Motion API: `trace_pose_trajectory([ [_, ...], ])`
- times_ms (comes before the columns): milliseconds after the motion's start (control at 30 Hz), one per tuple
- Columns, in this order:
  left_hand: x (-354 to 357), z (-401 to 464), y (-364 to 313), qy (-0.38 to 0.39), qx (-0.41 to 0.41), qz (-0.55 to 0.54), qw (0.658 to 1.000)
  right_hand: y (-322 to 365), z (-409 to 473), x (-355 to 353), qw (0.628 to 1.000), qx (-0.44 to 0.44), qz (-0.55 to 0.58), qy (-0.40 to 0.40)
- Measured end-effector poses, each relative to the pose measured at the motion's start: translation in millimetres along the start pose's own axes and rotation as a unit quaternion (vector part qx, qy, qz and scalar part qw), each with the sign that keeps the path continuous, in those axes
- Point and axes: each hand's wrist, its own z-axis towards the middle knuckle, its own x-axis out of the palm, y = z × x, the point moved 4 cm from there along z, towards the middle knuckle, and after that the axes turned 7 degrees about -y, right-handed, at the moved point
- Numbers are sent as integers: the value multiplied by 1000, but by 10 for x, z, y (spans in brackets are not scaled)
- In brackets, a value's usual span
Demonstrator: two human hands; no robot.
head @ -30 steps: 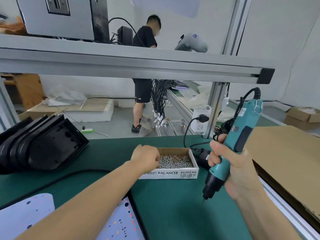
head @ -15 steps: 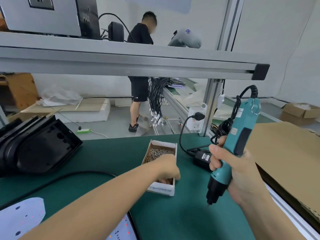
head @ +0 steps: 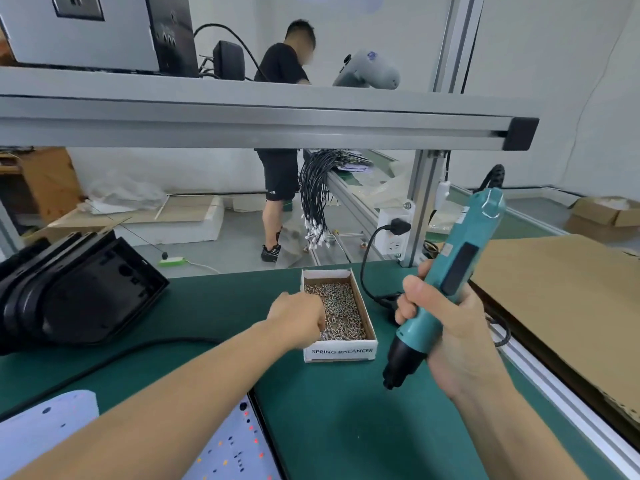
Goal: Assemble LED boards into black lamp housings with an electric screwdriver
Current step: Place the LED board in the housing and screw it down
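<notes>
Well — cardboard box (head: 367,308), shiny screws (head: 341,306) — teal screwdriver (head: 446,282).

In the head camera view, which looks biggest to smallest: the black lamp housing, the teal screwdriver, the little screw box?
1. Black lamp housing, largest.
2. Teal screwdriver, gripped in the right hand; being nearer the camera may inflate it.
3. Screw box, smallest, with the left hand reaching into it.

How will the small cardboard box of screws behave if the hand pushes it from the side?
The screw box will probably slide, not tip: it is low and wide, flat on the green mat. It looks heavy for its size, being full of metal screws. Its thin open walls may flex.
</notes>
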Motion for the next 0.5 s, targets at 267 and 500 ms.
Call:
trace_pose_trajectory([
  [267,16,70,-222,-21,41,112,993,19,-47,75,997,57,59,16],
  [500,44,89,-195,9,43,55,998,39,-100,51,997,62,48,0],
])
